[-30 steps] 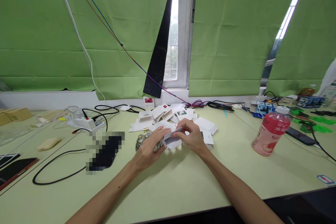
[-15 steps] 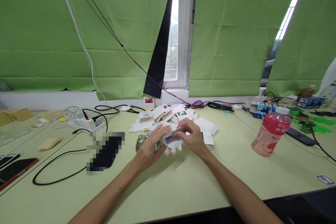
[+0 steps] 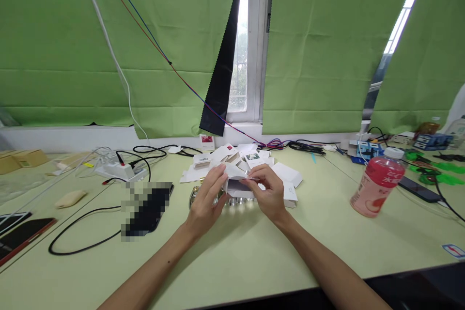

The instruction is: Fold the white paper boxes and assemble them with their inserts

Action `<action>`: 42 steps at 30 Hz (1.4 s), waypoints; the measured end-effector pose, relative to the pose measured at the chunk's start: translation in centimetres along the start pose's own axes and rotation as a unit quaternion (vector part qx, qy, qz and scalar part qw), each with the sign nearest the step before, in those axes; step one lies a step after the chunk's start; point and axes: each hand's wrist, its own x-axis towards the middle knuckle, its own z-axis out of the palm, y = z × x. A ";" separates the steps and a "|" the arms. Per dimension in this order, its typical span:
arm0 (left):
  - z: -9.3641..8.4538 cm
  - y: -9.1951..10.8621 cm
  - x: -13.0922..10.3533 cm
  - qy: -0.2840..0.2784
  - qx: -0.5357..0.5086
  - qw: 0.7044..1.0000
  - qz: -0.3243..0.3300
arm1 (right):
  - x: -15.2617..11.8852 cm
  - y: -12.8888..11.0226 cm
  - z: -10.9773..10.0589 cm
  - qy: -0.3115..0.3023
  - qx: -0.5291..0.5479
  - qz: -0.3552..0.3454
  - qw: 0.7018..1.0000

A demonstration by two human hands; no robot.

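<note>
Two hands [image 3: 205, 201] [image 3: 269, 191] grip a white box [image 3: 238, 188] over a pale-green table [image 3: 232, 256]; green blinds [image 3: 316, 48] hang behind.

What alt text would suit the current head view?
A person's left hand and right hand hold an open white box over a pale green table. More white boxes lie behind it; a pink bottle stands to the right.

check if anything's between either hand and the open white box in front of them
Nothing visible is in between: the left hand holds the white box by its left side, and the right hand pinches its upper edge. The other white cartons lie beyond it.
</note>
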 end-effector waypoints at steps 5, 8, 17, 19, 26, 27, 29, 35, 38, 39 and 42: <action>0.2 0.4 0.2 0.011 0.006 1.000 -0.018 | -0.2 -0.1 0.4 0.032 -0.023 -0.018 0.999; 0.4 0.8 0.2 0.017 0.012 0.999 -0.030 | -0.4 -0.2 0.6 0.048 -0.030 -0.028 0.998; 0.9 1.4 0.4 -0.017 -0.030 0.997 -0.064 | -1.4 -0.7 1.7 0.052 -0.026 -0.032 0.998; 1.1 1.2 0.1 -0.007 -0.039 0.996 -0.076 | -1.6 -0.8 2.0 0.040 -0.003 -0.021 0.999; 0.9 0.7 -0.2 0.022 -0.068 0.995 -0.075 | -1.6 -1.3 1.9 -0.013 0.084 0.049 0.995; 0.9 0.6 -0.2 0.023 -0.071 0.995 -0.073 | -1.5 -1.3 1.8 -0.021 0.093 0.059 0.994; 0.9 0.6 -0.3 0.026 -0.078 0.994 -0.067 | -1.3 -1.2 1.6 -0.032 0.093 0.070 0.993; 1.1 0.4 -0.6 0.022 -0.084 0.994 -0.069 | -0.4 -1.3 1.2 -0.050 0.089 0.086 0.991; 1.1 0.4 -0.6 0.024 -0.089 0.994 -0.064 | -0.1 -1.4 1.0 -0.061 0.100 0.097 0.988; 1.1 0.4 -0.6 0.025 -0.091 0.994 -0.061 | 0.0 -1.3 0.9 -0.065 0.104 0.100 0.987; 1.0 0.5 -0.5 0.025 -0.097 0.993 -0.058 | 0.1 -1.2 0.7 -0.074 0.110 0.112 0.985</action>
